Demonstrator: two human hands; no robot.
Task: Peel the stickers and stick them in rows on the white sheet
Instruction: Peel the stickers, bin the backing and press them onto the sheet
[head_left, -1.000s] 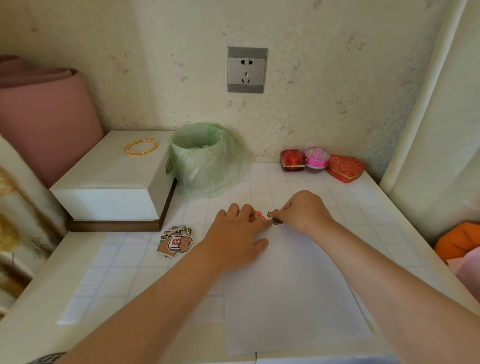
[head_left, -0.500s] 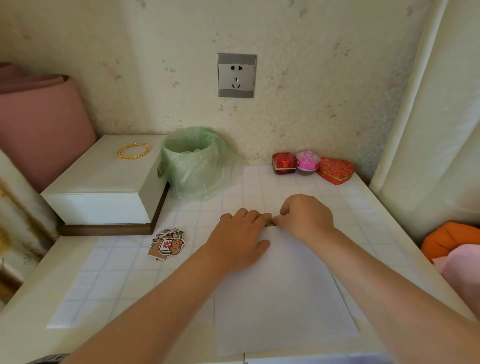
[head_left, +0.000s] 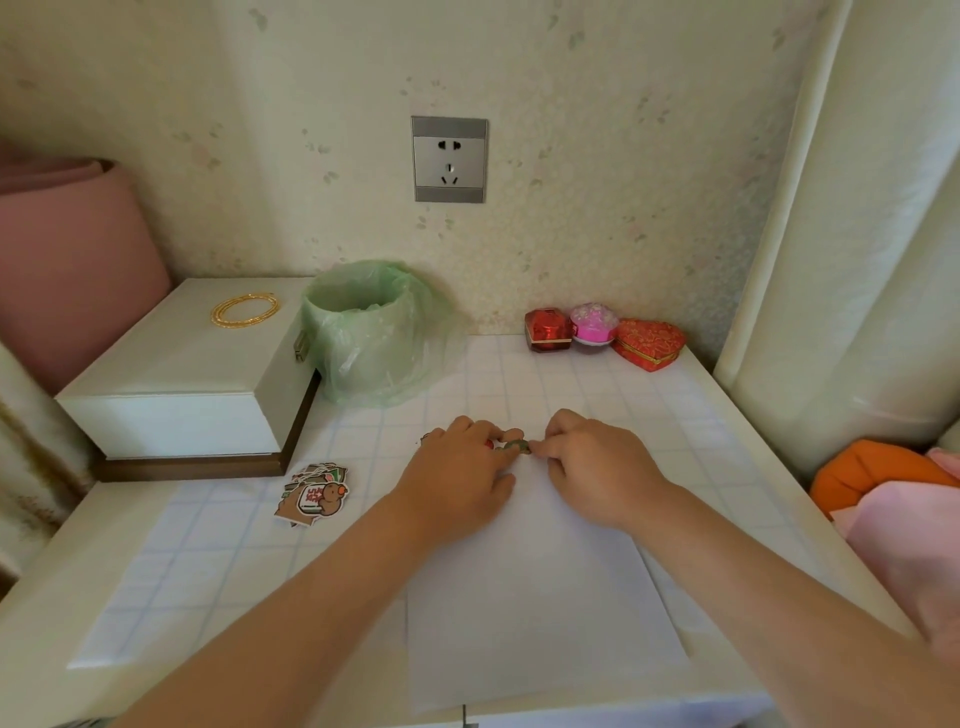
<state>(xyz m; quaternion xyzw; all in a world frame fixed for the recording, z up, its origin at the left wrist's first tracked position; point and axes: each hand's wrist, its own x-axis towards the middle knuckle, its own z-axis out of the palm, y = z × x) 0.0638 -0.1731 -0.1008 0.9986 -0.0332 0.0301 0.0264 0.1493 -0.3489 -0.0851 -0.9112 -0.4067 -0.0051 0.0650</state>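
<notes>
A rolled pink mat (head_left: 72, 260) leans against the wall at the far left. Next to it a white box (head_left: 171, 374) sits on the table (head_left: 727, 410), with gold bangles (head_left: 244, 310) lying on its lid. Touching the box's right side is a small bin lined with a green plastic bag (head_left: 371, 332). In front of the box, on the table's checked cover, lies a pile of stickers (head_left: 314, 494); the top one shows a brown cartoon animal.

Right of the pile, the left hand (head_left: 457, 480) rests palm down on the far left corner of the white sheet (head_left: 535, 597), which lies flat on the table near its front edge. The fingertips of that hand meet a small sticker (head_left: 514, 446) at the sheet's far edge. I cannot tell whether the left grip is closed on the sticker or only pressing it.

The right hand (head_left: 597, 467) comes in from the other side, its fingers curled, its grip pinched tight on the right end of the same small sticker. The two hands nearly touch.

On the wall above is a grey power socket (head_left: 449, 158). At the back of the table, against the wall, stand three little boxes in a row: a red box (head_left: 548, 330), a pink box (head_left: 594, 323) and a red heart box (head_left: 648, 343). A pale curtain (head_left: 857, 208) hangs at the right, with an orange cushion (head_left: 872, 467) below it.
</notes>
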